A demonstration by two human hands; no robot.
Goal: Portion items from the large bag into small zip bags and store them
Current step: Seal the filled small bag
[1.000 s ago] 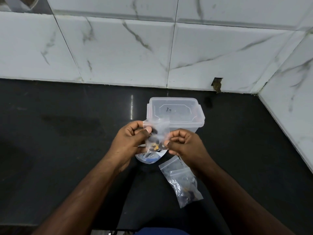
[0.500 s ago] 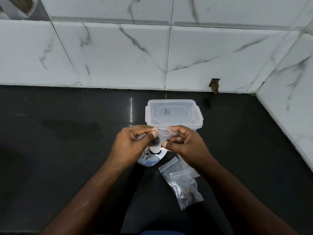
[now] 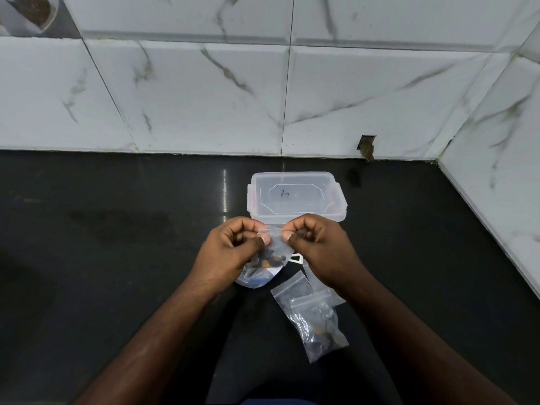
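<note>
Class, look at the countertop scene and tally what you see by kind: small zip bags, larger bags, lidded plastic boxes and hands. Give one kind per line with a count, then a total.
Small zip bags: 3, one pinched between both hands, two lying on the counter
Large bag: 1
Lidded plastic box: 1
Hands: 2, left hand, right hand
Total: 7
</note>
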